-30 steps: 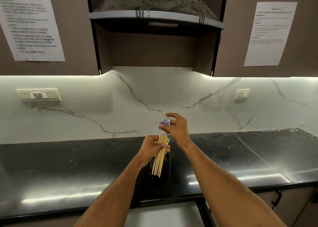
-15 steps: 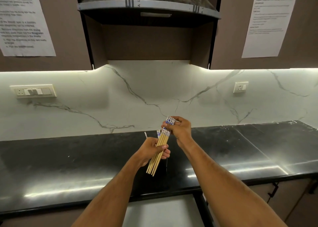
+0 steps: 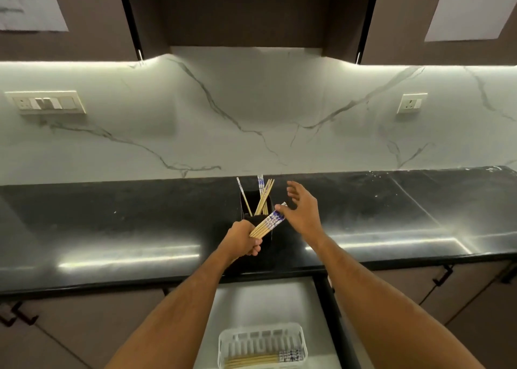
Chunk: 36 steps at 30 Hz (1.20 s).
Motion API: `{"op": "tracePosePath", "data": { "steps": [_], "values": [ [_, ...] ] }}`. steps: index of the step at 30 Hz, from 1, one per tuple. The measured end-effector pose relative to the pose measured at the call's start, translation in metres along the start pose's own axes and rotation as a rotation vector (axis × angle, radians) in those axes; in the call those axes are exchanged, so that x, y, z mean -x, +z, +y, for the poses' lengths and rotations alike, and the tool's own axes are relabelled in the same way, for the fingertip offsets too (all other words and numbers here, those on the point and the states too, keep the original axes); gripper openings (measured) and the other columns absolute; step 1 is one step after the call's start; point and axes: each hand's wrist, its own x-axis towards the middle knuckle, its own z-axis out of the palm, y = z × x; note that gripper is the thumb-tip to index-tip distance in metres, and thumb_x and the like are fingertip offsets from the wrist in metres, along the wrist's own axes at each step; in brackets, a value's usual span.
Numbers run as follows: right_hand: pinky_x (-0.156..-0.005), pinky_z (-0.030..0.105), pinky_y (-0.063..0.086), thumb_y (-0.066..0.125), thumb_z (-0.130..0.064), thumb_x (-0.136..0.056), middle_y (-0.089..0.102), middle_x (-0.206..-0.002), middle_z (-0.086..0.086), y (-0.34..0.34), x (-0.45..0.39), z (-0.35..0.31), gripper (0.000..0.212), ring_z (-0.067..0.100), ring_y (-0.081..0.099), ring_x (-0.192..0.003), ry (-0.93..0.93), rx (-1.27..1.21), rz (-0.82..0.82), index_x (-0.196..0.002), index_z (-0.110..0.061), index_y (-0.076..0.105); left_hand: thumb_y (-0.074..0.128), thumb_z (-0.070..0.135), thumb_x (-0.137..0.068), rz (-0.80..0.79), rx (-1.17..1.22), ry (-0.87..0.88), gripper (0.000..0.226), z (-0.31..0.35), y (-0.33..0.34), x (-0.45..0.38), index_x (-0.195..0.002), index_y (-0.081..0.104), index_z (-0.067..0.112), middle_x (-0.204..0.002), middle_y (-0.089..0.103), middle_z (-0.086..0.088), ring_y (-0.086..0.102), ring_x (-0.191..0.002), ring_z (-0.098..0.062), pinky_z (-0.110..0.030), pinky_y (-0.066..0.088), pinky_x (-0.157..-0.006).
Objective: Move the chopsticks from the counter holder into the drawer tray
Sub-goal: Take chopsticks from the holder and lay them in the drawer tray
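Midway, I judge: some chopsticks (image 3: 257,359) already lie in the drawer tray (image 3: 223,343); my left hand (image 3: 242,238) grips a bundle (image 3: 267,223) just in front of the holder (image 3: 242,201), which holds several more (image 3: 263,196); my right hand (image 3: 303,209) hovers beside it, fingers spread, empty.

The surface (image 3: 112,229) was black polished stone, glossy, with strip-light glare along its front edge. A dark holder (image 3: 247,215) stood on it near centre, against the 12 o'clock marble wall, chopsticks (image 3: 263,195) leaning inside. Below, at 6 o'clock, an open drawer (image 3: 251,301) carried a white tray (image 3: 261,340) with chopsticks lying flat in it.
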Motion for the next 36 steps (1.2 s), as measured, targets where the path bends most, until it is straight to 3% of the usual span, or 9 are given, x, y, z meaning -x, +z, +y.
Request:
{"op": "tracePosePath", "data": {
  "steps": [2, 5, 8, 10, 20, 23, 29, 36],
  "values": [
    [-0.109, 0.033, 0.047, 0.083, -0.016, -0.081, 0.063, -0.135, 0.001, 0.001, 0.007, 0.006, 0.064, 0.014, 0.058, -0.125, -0.14, 0.17, -0.054, -0.139, -0.013, 0.057, 0.066, 0.013, -0.098, -0.015, -0.172, -0.024, 0.019, -0.01, 0.007, -0.003, -0.115, 0.068, 0.008, -0.095, 0.074, -0.011, 0.076, -0.087, -0.022, -0.034, 0.064, -0.081],
    [-0.111, 0.038, 0.044, 0.077, -0.021, -0.087, 0.065, -0.132, 0.004, 0.012, 0.026, 0.019, 0.053, 0.02, 0.057, -0.127, -0.257, 0.44, -0.352, -0.137, -0.014, 0.06, 0.065, 0.016, -0.097, -0.075, -0.493, -0.006, 0.022, -0.023, 0.024, -0.005, -0.118, 0.068, 0.009, -0.105, 0.07, -0.012, 0.07, -0.096, -0.026, -0.04, 0.06, -0.089],
    [-0.103, 0.039, 0.05, 0.074, -0.022, -0.089, 0.068, -0.124, 0.005, 0.031, 0.051, 0.036, 0.042, 0.022, 0.062, -0.118, -0.231, 0.708, -0.697, -0.13, -0.017, 0.064, 0.063, 0.016, -0.097, -0.148, -0.691, 0.016, 0.024, -0.034, 0.047, -0.005, -0.119, 0.067, 0.008, -0.114, 0.067, -0.015, 0.066, -0.102, -0.032, -0.041, 0.054, -0.09],
    [-0.093, 0.042, 0.055, 0.07, -0.02, -0.09, 0.07, -0.112, 0.007, 0.041, 0.065, 0.049, 0.027, 0.026, 0.066, -0.105, -0.177, 0.774, -0.802, -0.117, -0.018, 0.067, 0.062, 0.014, -0.097, -0.19, -0.738, 0.02, 0.024, -0.041, 0.061, -0.005, -0.12, 0.067, 0.008, -0.118, 0.066, -0.016, 0.065, -0.107, -0.035, -0.042, 0.051, -0.091],
    [-0.076, 0.033, 0.057, 0.065, -0.008, -0.092, 0.071, -0.084, 0.008, 0.07, 0.111, 0.11, 0.011, 0.021, 0.066, -0.077, -0.036, 0.762, -0.831, -0.094, -0.013, 0.075, 0.061, 0.014, -0.099, -0.25, -0.656, 0.002, 0.013, -0.107, 0.116, 0.013, -0.11, 0.068, 0.012, -0.103, 0.068, -0.012, 0.066, -0.094, -0.027, -0.038, 0.054, -0.089],
    [-0.079, 0.035, 0.06, 0.066, -0.01, -0.093, 0.071, -0.084, 0.006, 0.078, 0.13, 0.135, 0.01, 0.021, 0.067, -0.078, 0.042, 0.745, -0.873, -0.094, -0.014, 0.075, 0.06, 0.012, -0.098, -0.26, -0.652, -0.02, 0.009, -0.135, 0.128, 0.027, -0.106, 0.066, 0.013, -0.098, 0.066, -0.009, 0.062, -0.084, -0.023, -0.033, 0.054, -0.083],
    [-0.077, 0.034, 0.06, 0.062, -0.012, -0.096, 0.071, -0.084, 0.005, 0.097, 0.162, 0.18, 0.014, 0.022, 0.067, -0.078, 0.134, 0.717, -0.944, -0.093, -0.017, 0.075, 0.053, 0.0, -0.097, -0.261, -0.687, -0.052, 0.02, -0.187, 0.151, 0.052, -0.102, 0.066, 0.013, -0.097, 0.065, -0.01, 0.067, -0.084, -0.027, -0.034, 0.057, -0.074],
    [-0.076, 0.041, 0.06, 0.061, -0.007, -0.094, 0.065, -0.098, 0.006, 0.114, 0.179, 0.21, 0.017, 0.024, 0.064, -0.083, 0.085, 0.739, -0.931, -0.096, -0.013, 0.077, 0.053, 0.001, -0.096, -0.238, -0.645, -0.088, 0.026, -0.216, 0.175, 0.054, -0.11, 0.068, 0.016, -0.105, 0.071, -0.007, 0.07, -0.095, -0.025, -0.032, 0.054, -0.082]
  ]
}}
